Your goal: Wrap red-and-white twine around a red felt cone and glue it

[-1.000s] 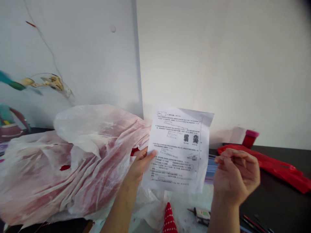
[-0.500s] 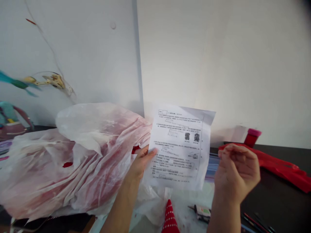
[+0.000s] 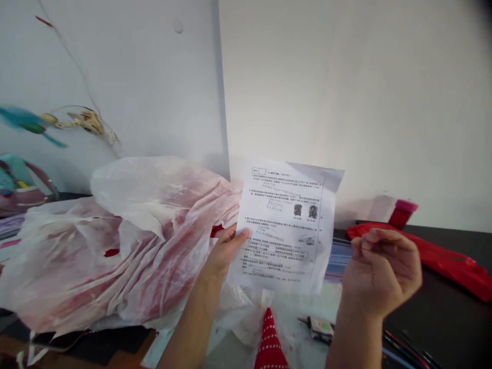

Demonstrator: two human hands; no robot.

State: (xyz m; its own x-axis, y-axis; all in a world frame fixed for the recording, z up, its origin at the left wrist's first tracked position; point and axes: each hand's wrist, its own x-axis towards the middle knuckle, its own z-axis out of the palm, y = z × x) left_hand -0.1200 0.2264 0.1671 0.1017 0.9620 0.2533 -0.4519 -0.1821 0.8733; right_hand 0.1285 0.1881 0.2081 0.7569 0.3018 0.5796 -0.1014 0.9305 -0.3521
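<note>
A printed sheet of paper (image 3: 284,225) with pencil writing and small pictures is held upright by its left edge. My left hand (image 3: 228,248) pinches that edge, thumb on the front. To the right of the sheet, my right hand (image 3: 380,266) is raised with thumb and fingertips pressed together; whatever is between them is too small to make out. Below the paper stands a red cone with white dots (image 3: 269,343). A glue-like tube with a pointed tip (image 3: 321,329) lies near my right wrist.
A large translucent plastic bag (image 3: 115,246) with red material fills the left. A red bag (image 3: 446,259) and a pink-lidded container (image 3: 403,214) are at the right. Pens (image 3: 407,351) lie at bottom right. A beige cord holder (image 3: 90,122) hangs on the wall.
The view has shifted slightly. My right hand has moved a little to the right and its fingertips have drawn closer together. My left hand still holds the sheet.
</note>
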